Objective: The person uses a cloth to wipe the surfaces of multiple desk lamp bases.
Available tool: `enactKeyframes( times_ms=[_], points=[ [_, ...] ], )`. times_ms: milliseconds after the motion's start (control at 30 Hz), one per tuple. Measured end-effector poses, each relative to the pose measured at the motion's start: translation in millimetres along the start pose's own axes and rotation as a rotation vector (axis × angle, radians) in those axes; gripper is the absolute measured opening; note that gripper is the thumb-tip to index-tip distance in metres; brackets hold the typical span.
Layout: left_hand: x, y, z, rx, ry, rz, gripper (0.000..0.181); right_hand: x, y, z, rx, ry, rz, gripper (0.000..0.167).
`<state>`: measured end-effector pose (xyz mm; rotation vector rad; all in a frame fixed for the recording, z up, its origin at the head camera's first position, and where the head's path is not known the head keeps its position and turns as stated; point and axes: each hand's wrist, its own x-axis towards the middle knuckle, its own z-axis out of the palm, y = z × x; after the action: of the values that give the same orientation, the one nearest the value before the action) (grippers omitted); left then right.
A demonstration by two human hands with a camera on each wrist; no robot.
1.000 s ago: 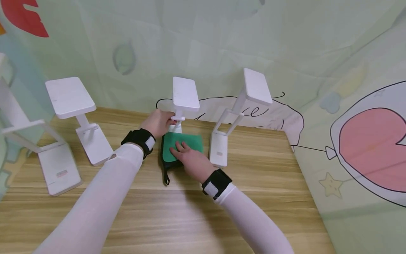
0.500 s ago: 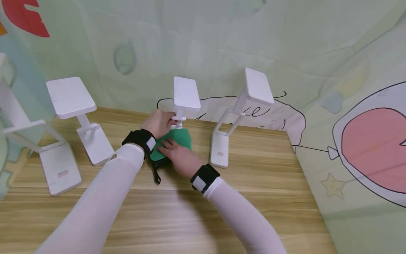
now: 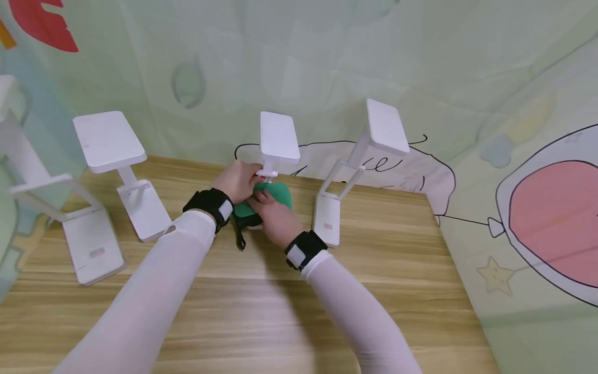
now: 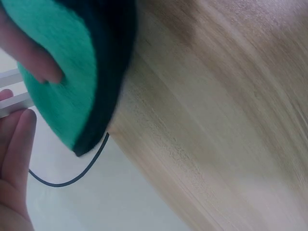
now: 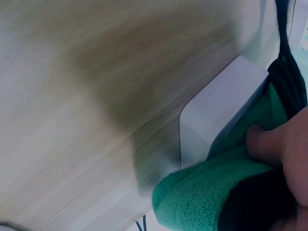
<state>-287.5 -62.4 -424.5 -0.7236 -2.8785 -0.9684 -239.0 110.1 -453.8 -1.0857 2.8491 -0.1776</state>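
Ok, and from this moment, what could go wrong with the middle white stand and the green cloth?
If the left grip slackens on the middle white stand, it might slide or tip, as the right grip has the green cloth against its base.

The black strap on the right wrist appears near the rightmost stand in the head view, so a wide move could bump it.

The cloth's dark loop hangs loose and might catch on something.

Two white lamps stand left and another lamp right on a wooden table, beside a backdrop showing a heart.
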Motion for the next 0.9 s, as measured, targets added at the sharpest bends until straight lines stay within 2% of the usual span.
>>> enactKeyframes(
  times_ms=[167,333,500,700,900],
  points=[
    [0.7,-2.4,2.6,0.009,0.018,0.017,0.011,-8.2,2,0,-0.031,-0.022,0.054,0.061],
    [0.2,-3.2,4.8,0.003,0.015,0.01,0.008,-24.9,-3,3,-0.09,-0.034,0.087,0.059],
    [-0.1,-3.0,5.2,-0.015,0.017,-0.008,0.009,-41.6,-12,-1,-0.1,-0.071,0.096,0.059],
    [-0.5,-2.3,5.3,-0.008,0.013,-0.029,0.012,-51.6,-22,-4,-0.183,-0.108,0.029,0.06],
    [-1.5,-1.2,5.9,-0.006,0.023,-0.01,0.012,-46.8,-32,-3,-0.215,-0.114,-0.094,0.06]
  ],
)
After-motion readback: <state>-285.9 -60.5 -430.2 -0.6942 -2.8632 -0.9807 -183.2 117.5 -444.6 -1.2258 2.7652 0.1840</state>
